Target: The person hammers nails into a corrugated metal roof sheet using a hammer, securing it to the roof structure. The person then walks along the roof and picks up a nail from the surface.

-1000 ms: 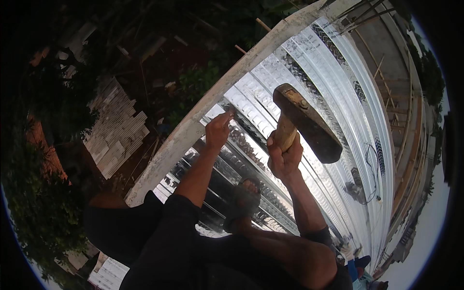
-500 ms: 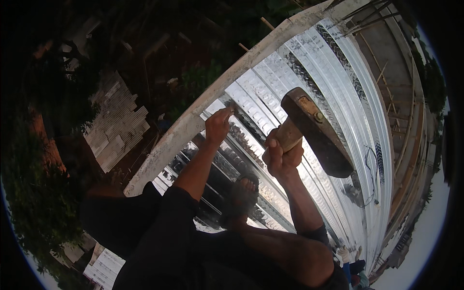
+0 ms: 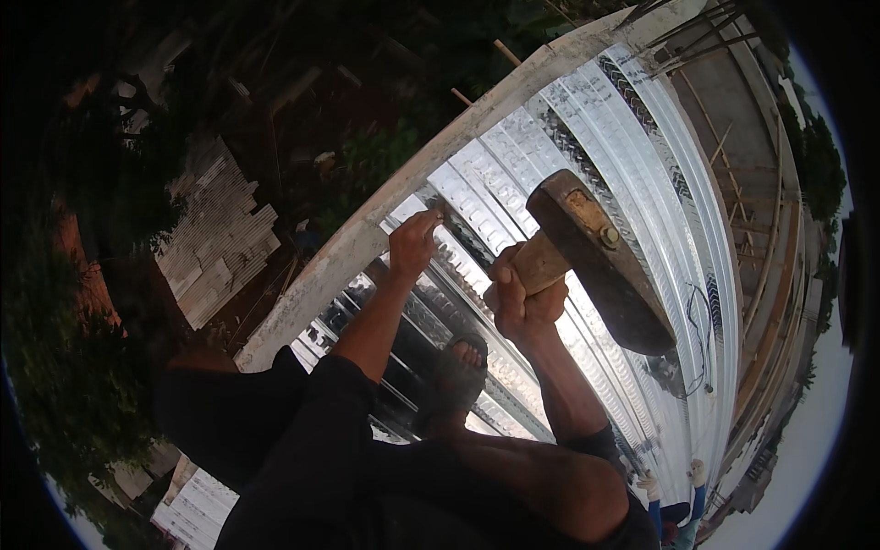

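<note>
Over the last second the hammer (image 3: 600, 266) had shifted down and rightward in view; the left hand (image 3: 412, 243) had stayed nearly in place. The right hand (image 3: 527, 302) was wrapped closed round the wooden handle (image 3: 539, 266), close under the hammer's head, above ribbed metal sheets (image 3: 587, 115). Left fingers drawn together near the concrete edge (image 3: 362, 240); could not tell whether they pinched anything. Judged risk: crushed left fingers, from a blow straying off line under so bulky a head.
</note>
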Demonstrator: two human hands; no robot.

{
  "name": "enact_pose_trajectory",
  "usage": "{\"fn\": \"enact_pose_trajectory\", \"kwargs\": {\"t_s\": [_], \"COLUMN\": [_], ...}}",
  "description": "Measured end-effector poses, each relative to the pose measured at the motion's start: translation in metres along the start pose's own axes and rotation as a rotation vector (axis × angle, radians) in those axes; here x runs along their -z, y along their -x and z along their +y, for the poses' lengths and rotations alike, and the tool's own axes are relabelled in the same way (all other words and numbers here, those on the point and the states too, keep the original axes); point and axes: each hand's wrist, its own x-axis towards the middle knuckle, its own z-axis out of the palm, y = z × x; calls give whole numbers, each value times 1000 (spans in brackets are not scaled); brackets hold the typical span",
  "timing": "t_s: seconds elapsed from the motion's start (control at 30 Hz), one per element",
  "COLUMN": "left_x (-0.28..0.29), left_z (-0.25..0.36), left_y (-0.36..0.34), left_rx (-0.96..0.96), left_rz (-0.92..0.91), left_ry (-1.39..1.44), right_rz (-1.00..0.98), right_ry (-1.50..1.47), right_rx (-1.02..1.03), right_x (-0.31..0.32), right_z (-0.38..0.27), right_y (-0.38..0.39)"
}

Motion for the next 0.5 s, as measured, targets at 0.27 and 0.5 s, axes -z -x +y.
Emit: {"fn": "enact_pose_trajectory", "kwargs": {"t_s": [0.27, 0.5], "left_x": [-12, -2], "left_z": [0, 1], "left_y": [-1, -1], "left_rx": [-26, -8], "left_rz": [3, 36], "left_ry": [-40, -16], "right_rz": [-375, 29], "right_ry": [345, -2], "right_rx": [-555, 85], "right_x": [-16, 10], "right_z": [84, -2], "right_y": [35, -13]}}
